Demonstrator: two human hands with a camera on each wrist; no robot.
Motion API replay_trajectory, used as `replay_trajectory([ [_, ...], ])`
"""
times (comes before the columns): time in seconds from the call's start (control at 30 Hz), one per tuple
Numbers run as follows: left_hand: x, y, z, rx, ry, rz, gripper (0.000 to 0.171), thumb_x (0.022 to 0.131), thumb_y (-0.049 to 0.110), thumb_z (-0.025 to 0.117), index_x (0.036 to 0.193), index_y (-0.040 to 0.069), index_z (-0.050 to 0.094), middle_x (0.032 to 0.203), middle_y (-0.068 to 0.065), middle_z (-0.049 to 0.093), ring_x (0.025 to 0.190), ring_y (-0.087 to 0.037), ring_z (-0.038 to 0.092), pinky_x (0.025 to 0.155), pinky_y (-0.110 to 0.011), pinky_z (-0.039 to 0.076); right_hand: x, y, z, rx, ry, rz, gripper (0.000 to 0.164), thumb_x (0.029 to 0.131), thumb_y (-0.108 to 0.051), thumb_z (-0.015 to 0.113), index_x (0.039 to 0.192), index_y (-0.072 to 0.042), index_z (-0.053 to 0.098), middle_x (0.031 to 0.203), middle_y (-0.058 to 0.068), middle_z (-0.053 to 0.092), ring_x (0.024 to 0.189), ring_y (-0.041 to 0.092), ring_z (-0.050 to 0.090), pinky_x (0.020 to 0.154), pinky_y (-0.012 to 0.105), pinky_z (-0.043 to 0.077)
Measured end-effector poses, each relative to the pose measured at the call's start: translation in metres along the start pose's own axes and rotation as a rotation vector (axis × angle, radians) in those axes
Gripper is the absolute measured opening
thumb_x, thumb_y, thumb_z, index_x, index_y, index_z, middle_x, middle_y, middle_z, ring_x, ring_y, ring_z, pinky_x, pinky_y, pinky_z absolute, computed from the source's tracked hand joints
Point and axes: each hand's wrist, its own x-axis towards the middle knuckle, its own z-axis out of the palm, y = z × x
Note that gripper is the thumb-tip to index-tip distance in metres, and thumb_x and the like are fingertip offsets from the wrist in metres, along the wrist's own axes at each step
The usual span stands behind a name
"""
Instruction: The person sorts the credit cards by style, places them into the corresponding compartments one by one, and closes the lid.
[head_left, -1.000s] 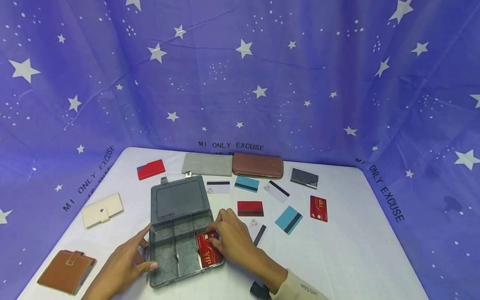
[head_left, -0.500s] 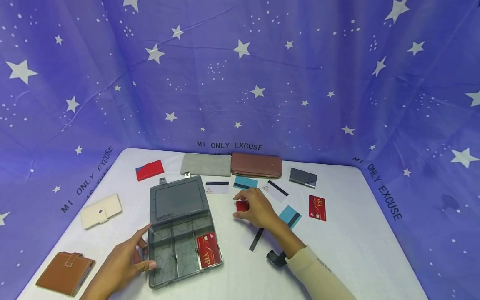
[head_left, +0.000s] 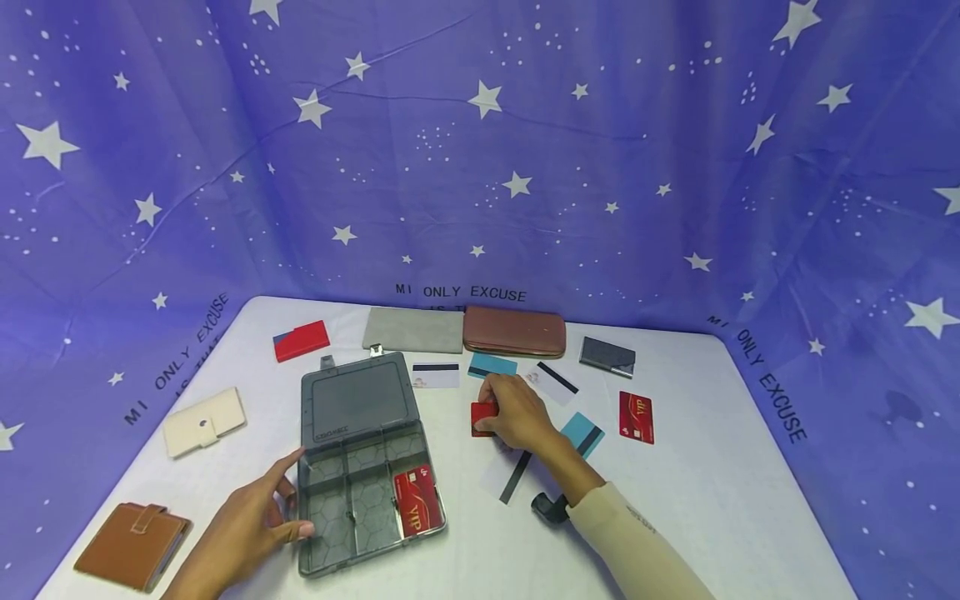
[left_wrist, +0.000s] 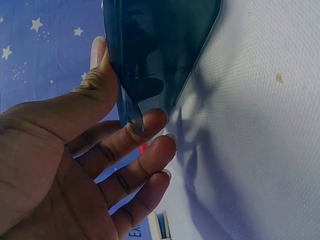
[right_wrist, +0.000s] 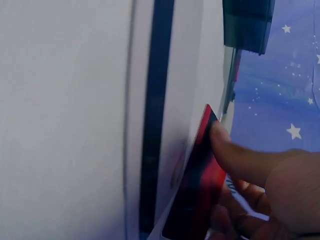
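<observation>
A grey translucent compartment box (head_left: 327,525) lies with its lid raised toward the back. One red VIP card (head_left: 418,498) sits in its front right compartment. My left hand (head_left: 243,525) holds the box's left edge, thumb on one face and fingertips on the other in the left wrist view. To the right of the box, my right hand (head_left: 517,412) pinches a red card (right_wrist: 200,195) with a dark stripe. In the right wrist view the card is tilted, one edge raised off the table. Part of it is hidden by the fingers in the head view.
White striped cards (head_left: 436,376) and blue cards (head_left: 581,434) lie around the right hand, with another red VIP card (head_left: 637,417) farther right. Wallets and card holders ring the table, including a brown wallet (head_left: 133,546), a cream one (head_left: 205,422) and a maroon one (head_left: 514,331).
My right hand has left the red VIP card in the box, moved right and taken hold of the red striped card. The left hand has stayed on the box.
</observation>
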Motion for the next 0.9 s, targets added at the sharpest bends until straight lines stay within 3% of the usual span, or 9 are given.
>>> replay_trajectory([
  [0.17,0.0,0.001,0.0,-0.004,-0.017,-0.019,0.095,0.069,0.031,0.088,0.149,0.013,0.041,0.094,0.004,0.061,0.062,0.006,0.044,0.056,-0.022,0.039,0.0,-0.007,-0.004,0.04,0.07,-0.038,0.023,0.082,-0.019,0.083,0.088,-0.024,0.061,0.082,-0.01,0.058,0.076,0.01,0.051,0.069,0.03,0.042],
  [0.27,0.0,0.001,0.0,0.0,-0.029,-0.033,0.095,0.069,0.031,0.088,0.149,0.013,0.041,0.095,0.003,0.061,0.062,0.005,0.044,0.056,-0.022,0.04,-0.002,-0.012,-0.008,0.111,0.1,-0.065,0.018,0.088,-0.017,0.078,0.098,-0.025,0.065,0.081,-0.011,0.06,0.066,0.007,0.052,0.065,0.029,0.042],
  [0.43,-0.001,0.001,0.0,0.007,-0.03,-0.03,0.095,0.069,0.031,0.088,0.149,0.013,0.04,0.095,0.004,0.061,0.062,0.006,0.044,0.057,-0.022,0.04,-0.009,-0.024,-0.019,0.258,0.11,-0.16,0.027,0.094,-0.013,0.069,0.118,-0.025,0.064,0.085,-0.007,0.06,0.061,0.01,0.054,0.063,0.029,0.045],
  [0.7,0.0,0.0,0.0,0.002,-0.027,-0.015,0.095,0.07,0.028,0.088,0.15,0.012,0.04,0.095,0.004,0.061,0.063,0.007,0.045,0.057,-0.022,0.041,-0.03,-0.05,-0.025,0.543,-0.008,-0.149,0.025,0.089,-0.016,0.076,0.111,-0.024,0.066,0.081,-0.006,0.066,0.067,0.017,0.063,0.057,0.026,0.048],
  [0.9,0.0,0.0,-0.001,0.006,-0.037,-0.018,0.095,0.071,0.029,0.087,0.15,0.012,0.039,0.096,0.004,0.061,0.063,0.007,0.045,0.057,-0.022,0.041,-0.045,-0.065,-0.014,0.541,-0.154,-0.148,0.024,0.087,-0.019,0.079,0.107,-0.025,0.069,0.078,-0.008,0.07,0.067,0.015,0.064,0.057,0.025,0.046],
])
